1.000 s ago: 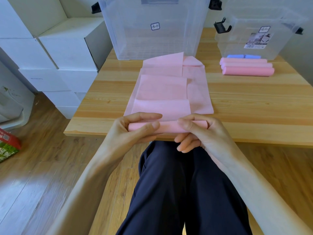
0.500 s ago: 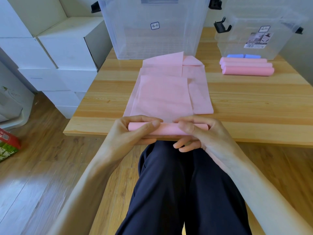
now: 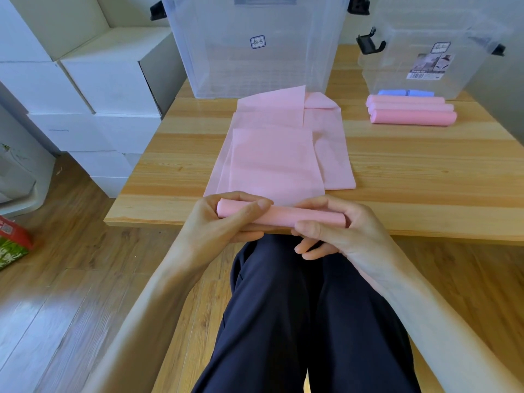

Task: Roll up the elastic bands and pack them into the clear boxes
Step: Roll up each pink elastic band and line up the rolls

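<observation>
**A:** Head cam: what's the grip like?

**B:** Both pinching the roll (image 3: 283, 215) at the table's (image 3: 425, 177) near edge. Left hand (image 3: 224, 222) wraps the left end, thumb on top; right hand (image 3: 337, 225) holds the right end the same way. Unrolled band (image 3: 275, 160) runs off toward 12 o'clock.

**A:** Any room?

**B:** Bare wood either side of the band. Finished rolls (image 3: 411, 113) at 2 o'clock, just in front of the small box (image 3: 431, 46). Big box (image 3: 255, 43) at 12, touching the band's far end.
</observation>
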`<control>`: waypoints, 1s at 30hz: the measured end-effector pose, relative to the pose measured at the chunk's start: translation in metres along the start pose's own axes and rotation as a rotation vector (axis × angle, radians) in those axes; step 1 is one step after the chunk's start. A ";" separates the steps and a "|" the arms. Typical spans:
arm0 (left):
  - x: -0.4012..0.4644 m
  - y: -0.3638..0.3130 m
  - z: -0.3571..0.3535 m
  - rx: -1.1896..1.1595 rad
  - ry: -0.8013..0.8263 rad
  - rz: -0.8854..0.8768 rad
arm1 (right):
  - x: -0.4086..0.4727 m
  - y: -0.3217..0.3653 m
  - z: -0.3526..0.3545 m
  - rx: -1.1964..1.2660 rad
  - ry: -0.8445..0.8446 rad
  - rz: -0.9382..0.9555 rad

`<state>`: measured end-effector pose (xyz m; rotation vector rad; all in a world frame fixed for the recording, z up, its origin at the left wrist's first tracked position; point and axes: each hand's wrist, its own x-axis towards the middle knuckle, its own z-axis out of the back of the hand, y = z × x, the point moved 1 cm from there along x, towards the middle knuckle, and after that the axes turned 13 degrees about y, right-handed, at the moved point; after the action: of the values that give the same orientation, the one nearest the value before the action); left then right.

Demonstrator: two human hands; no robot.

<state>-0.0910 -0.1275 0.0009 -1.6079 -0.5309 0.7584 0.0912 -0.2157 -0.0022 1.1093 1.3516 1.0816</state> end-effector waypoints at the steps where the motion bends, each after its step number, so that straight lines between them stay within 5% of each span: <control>1: 0.000 0.000 0.001 -0.010 0.008 -0.005 | 0.000 -0.001 0.001 -0.003 -0.005 0.007; 15: 0.001 0.002 -0.002 0.039 0.034 -0.069 | 0.003 0.003 -0.002 0.047 -0.004 0.044; 30: 0.002 0.002 0.001 -0.162 0.092 -0.051 | -0.002 0.001 0.001 0.018 0.004 0.042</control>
<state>-0.0906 -0.1262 -0.0012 -1.7631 -0.5761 0.6124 0.0926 -0.2172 -0.0009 1.1543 1.3490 1.1045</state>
